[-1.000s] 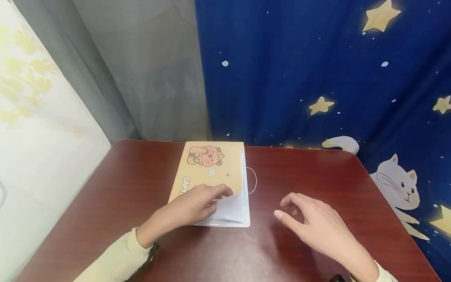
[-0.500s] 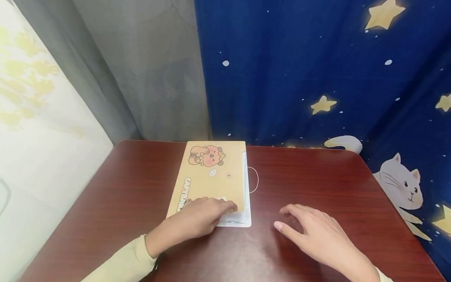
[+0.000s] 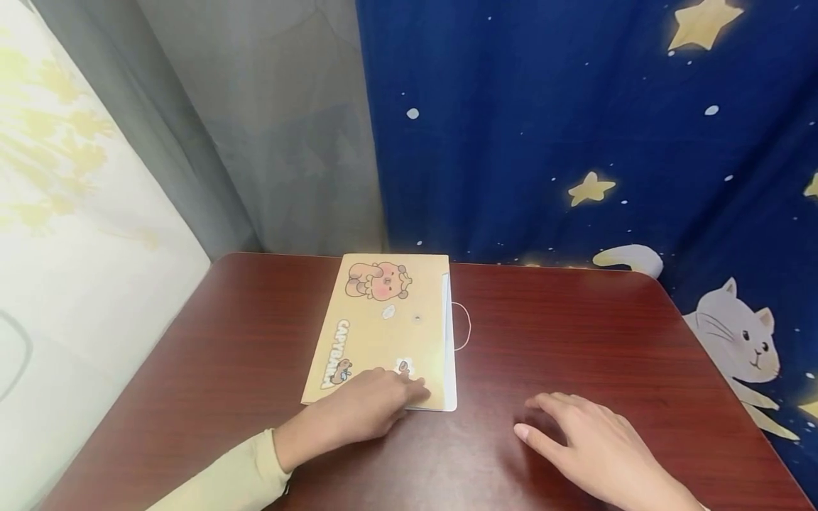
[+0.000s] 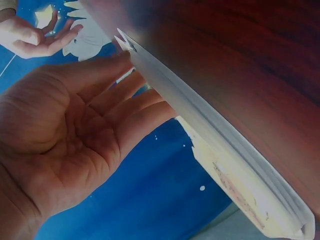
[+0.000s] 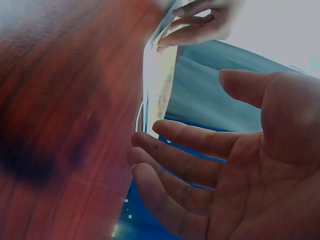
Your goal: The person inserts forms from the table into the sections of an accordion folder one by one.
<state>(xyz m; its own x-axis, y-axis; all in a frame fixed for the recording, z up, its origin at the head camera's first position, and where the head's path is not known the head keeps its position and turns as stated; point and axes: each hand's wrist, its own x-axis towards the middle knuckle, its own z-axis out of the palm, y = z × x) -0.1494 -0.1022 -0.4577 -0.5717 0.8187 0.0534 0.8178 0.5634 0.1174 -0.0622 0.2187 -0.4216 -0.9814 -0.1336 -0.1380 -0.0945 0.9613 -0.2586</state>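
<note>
Two slack grips: left hand (image 3: pixel 361 411) on folder (image 3: pixel 383 319), seemingly flat; right hand (image 3: pixel 597 447) free.

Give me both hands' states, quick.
Left hand: open, straight fingers pressing the folder cover's near corner.
Right hand: open, holding nothing, over the table.

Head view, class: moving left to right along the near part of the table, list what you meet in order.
Cream sleeve → left hand, its fingers resting on the near corner of the capybara folder → bare red-brown table → right hand, fingers relaxed, holding nothing.
</note>
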